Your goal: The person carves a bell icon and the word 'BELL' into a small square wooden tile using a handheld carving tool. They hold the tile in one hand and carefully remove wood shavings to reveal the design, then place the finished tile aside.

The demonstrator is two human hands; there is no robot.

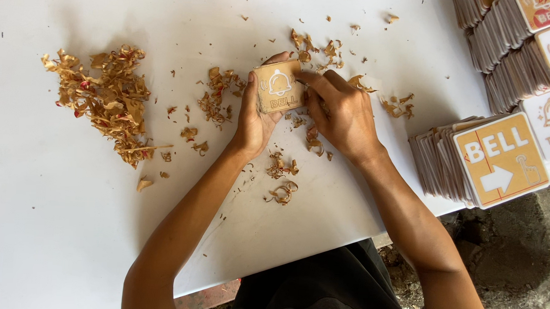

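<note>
Small square bell sign plaque (278, 87), brown film on its face, held above the white table (49, 225) at upper centre. Gripped along its left edge by left hand (253, 119). Right hand (341, 117) closed, fingertips pinching at the right edge. Peeled film scraps (107, 101) heaped upper left; stacked signs (472, 160) at right.

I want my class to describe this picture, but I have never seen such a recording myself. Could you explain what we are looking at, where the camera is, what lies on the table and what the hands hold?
There is no machine here: a person works with two bare hands. The single picture comes from a camera worn on that person's head, looking down.

The left hand holds a small square plaque with a bell symbol. The right hand presses its fingertips against the plaque's edge.

On the white table lie curled brown paper peelings, one big heap and scattered bits. At the right edge stand stacks of similar plaques.
</note>
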